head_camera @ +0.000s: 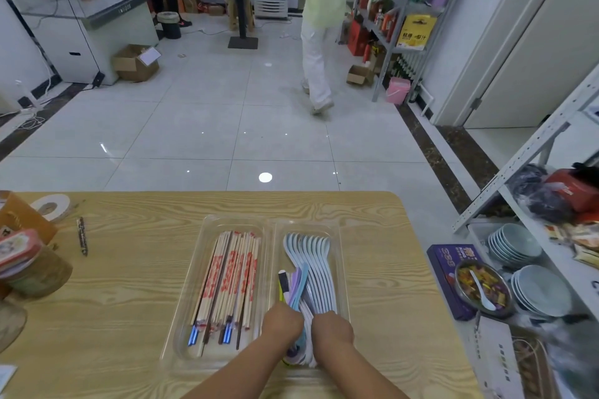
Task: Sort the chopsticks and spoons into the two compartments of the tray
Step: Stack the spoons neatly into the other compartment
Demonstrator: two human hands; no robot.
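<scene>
Head view: left hand (282,322) and right hand (332,330) grip spoons (319,257) in tray (181,327); purple box (443,272) reads "KING".

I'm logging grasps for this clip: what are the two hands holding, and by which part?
The left hand grips the coloured spoons and the right hand the white spoons, both by the handle ends, in the tray's right compartment.

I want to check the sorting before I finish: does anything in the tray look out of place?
One thing: in the right compartment, a yellow item with a black-and-white tip lies beside the spoons. It looks unlike a spoon; I cannot tell what it is.
</scene>
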